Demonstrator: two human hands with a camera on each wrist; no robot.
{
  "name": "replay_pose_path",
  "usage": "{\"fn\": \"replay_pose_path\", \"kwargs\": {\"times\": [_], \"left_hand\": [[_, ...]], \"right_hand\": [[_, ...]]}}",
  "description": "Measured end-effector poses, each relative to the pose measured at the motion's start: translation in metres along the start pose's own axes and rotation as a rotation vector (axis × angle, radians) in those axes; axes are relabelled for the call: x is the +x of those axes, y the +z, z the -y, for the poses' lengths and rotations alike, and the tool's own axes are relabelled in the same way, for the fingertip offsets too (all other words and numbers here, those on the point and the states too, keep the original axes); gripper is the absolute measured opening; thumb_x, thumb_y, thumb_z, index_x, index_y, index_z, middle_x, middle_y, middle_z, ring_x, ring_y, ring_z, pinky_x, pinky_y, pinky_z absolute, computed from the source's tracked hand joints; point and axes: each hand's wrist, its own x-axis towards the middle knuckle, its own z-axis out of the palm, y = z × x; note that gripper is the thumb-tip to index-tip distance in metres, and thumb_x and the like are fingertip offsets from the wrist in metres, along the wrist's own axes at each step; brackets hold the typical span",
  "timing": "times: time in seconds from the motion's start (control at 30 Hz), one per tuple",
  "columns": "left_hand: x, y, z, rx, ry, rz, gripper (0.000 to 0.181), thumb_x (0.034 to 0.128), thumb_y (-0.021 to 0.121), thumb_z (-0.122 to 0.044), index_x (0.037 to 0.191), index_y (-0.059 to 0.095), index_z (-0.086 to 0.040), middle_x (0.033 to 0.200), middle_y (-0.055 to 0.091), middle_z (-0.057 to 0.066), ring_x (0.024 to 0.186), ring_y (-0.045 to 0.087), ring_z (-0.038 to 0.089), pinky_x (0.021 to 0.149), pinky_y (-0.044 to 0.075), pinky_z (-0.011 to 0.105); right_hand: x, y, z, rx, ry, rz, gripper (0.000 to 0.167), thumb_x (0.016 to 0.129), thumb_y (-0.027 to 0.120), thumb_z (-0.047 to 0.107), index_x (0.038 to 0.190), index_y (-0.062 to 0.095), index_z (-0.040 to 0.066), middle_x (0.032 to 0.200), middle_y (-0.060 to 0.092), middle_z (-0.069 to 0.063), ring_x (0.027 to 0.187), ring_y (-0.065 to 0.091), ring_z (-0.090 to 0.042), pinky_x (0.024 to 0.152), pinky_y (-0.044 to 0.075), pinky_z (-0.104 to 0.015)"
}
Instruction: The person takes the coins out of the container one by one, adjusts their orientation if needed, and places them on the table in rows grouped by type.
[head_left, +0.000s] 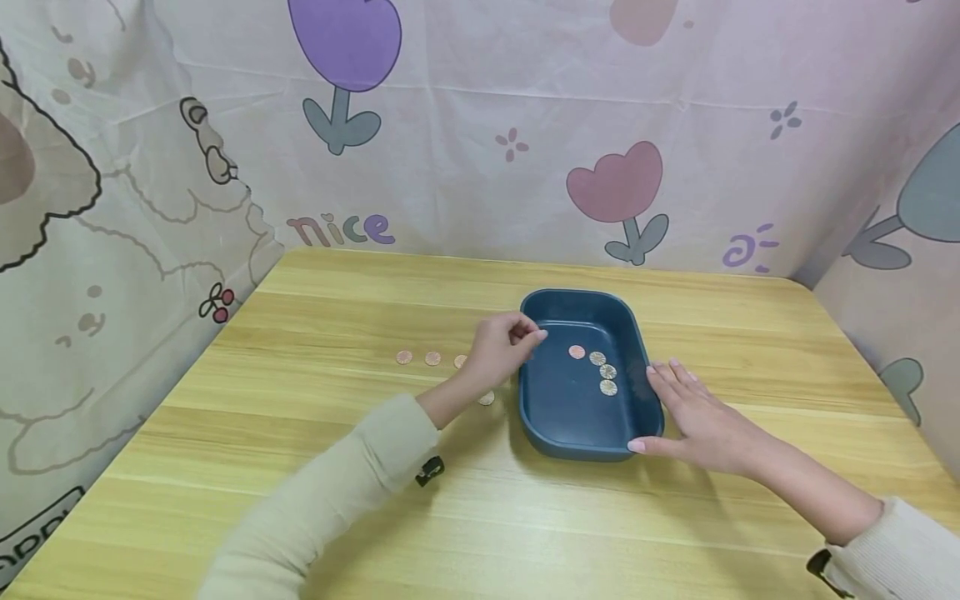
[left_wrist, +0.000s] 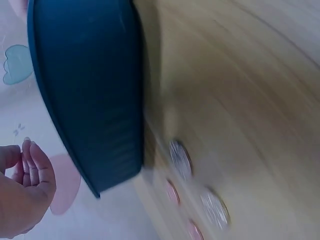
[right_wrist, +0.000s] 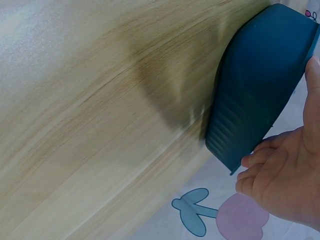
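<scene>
A dark blue rectangular tray (head_left: 573, 433) sits on the table. One coppery coin (head_left: 577, 352) and several paler coins (head_left: 608, 387) lie on its floor. My left hand (head_left: 501, 348) is over the tray's left rim, thumb and fingertips drawn together; whether a coin is between them is hidden. My right hand (head_left: 708, 425) rests against the tray's right side, fingers fairly straight on the outer wall and thumb at the near corner. Left of the tray, coppery coins (head_left: 432, 358) lie in a row, and a silvery coin (head_left: 486, 398) is partly behind the left wrist.
The wood-grain table (head_left: 525, 533) reaches back to a printed cloth (head_left: 465, 183) hanging behind it and along both sides. In the left wrist view, silvery coins (left_wrist: 215, 207) and reddish coins (left_wrist: 173, 192) lie beside the tray wall. Dark clips (head_left: 431, 471) hang by both sleeves.
</scene>
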Motion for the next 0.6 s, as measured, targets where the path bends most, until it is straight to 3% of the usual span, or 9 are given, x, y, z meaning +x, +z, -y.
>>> {"fn": "replay_pose_path", "kwargs": {"times": [0.1, 0.27, 0.6], "left_hand": [[0.003, 0.012, -0.006, -0.017, -0.003, 0.015, 0.013, 0.0876, 0.063, -0.012, 0.087, 0.064, 0.001, 0.073, 0.064, 0.013, 0.055, 0.055, 0.007, 0.053, 0.048, 0.016], [0.007, 0.032, -0.011, -0.018, 0.047, 0.023, 0.012, 0.0868, 0.064, -0.011, 0.085, 0.064, 0.001, 0.075, 0.067, 0.015, 0.054, 0.056, 0.006, 0.051, 0.046, 0.013], [0.013, 0.065, -0.010, 0.043, 0.074, 0.057, 0.013, 0.0884, 0.063, -0.013, 0.085, 0.066, -0.001, 0.072, 0.068, 0.013, 0.054, 0.056, 0.005, 0.050, 0.042, 0.011]], "right_hand": [[0.000, 0.000, -0.001, 0.004, 0.004, 0.002, 0.105, 0.075, 0.062, 0.064, 0.142, 0.024, -0.007, 0.147, 0.024, -0.029, 0.138, 0.013, -0.047, 0.103, 0.022, -0.066], [0.000, -0.001, -0.001, 0.003, 0.006, 0.004, 0.105, 0.074, 0.062, 0.064, 0.141, 0.025, -0.008, 0.147, 0.024, -0.030, 0.137, 0.014, -0.049, 0.103, 0.022, -0.066], [0.001, 0.000, -0.002, -0.005, -0.003, 0.005, 0.104, 0.075, 0.062, 0.063, 0.141, 0.026, -0.007, 0.147, 0.025, -0.029, 0.137, 0.015, -0.049, 0.103, 0.023, -0.066]]}}
